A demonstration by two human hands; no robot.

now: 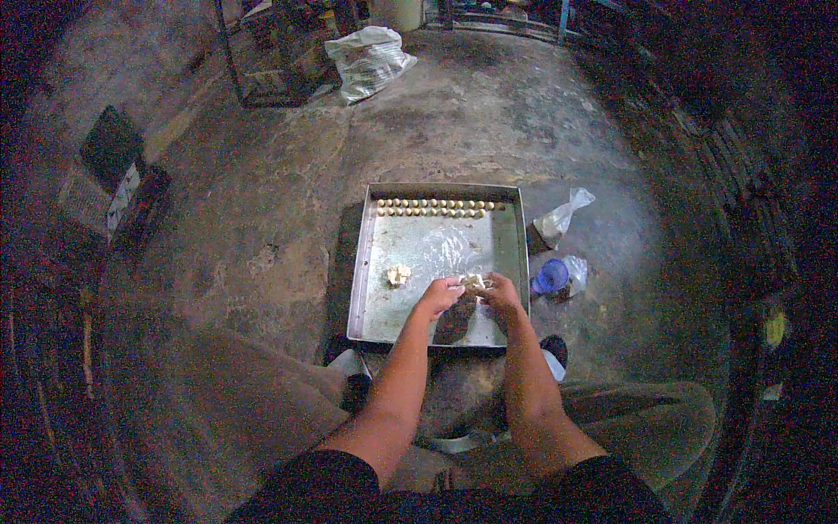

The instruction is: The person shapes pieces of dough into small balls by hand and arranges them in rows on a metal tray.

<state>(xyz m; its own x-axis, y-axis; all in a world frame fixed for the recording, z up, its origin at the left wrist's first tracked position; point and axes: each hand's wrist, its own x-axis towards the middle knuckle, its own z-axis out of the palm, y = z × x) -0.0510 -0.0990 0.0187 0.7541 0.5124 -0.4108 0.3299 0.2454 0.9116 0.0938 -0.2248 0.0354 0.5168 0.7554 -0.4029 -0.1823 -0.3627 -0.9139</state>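
Seen from above, both hands meet over the near half of a shallow square metal tray (362,262) that lies on the concrete floor (262,218). The left hand (439,294) and the right hand (500,290) are each curled, fingertips closing together on one small pale lump of dough (473,282) held between them just above the tray's surface; how tightly each hand grips cannot be told at this size. A second, looser piece of dough (399,275) rests on the tray just to the left of the left hand. Beyond the hands, along the tray's far edge, two neat rows of small dough balls (432,208) lie side by side. To the right of the right hand, off the tray, stand a blue cup (550,276) and a crumpled clear plastic bag (559,218); far beyond, a larger white sack (368,59) sits on the floor. The step in hand appears to be pinching and shaping a portion. Done well, it likely calls for taking a piece matching the finished balls in size, rolling it with light, even pressure of the fingertips so that it rounds without cracking, and working low over the tray so that any crumbs fall onto it.
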